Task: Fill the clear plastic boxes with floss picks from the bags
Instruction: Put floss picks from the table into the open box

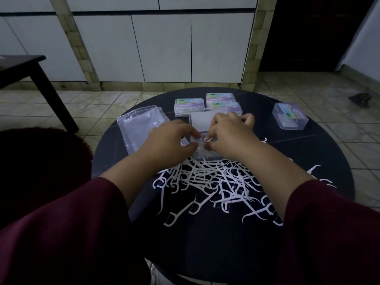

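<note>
Both hands meet over an open box [202, 128] mid-worktop: the left hand [171, 138] pinches picks in it, the right hand [230, 134] pinches one pick. Loose picks [207, 182] litter the near side. Four closed boxes [189, 106] line the far edge, a bag [139, 128] lies left. The round worktop [308, 153] stands on tiled floor.

Box labels [189, 102] blurred, unreadable.

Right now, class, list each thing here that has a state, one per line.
Open box: lid up, partly filled.
Four labelled boxes: closed.
Bag: lying flat.
Floss picks: loose, heaped on table.
Left hand: pinching picks.
Right hand: pinching a pick.
</note>
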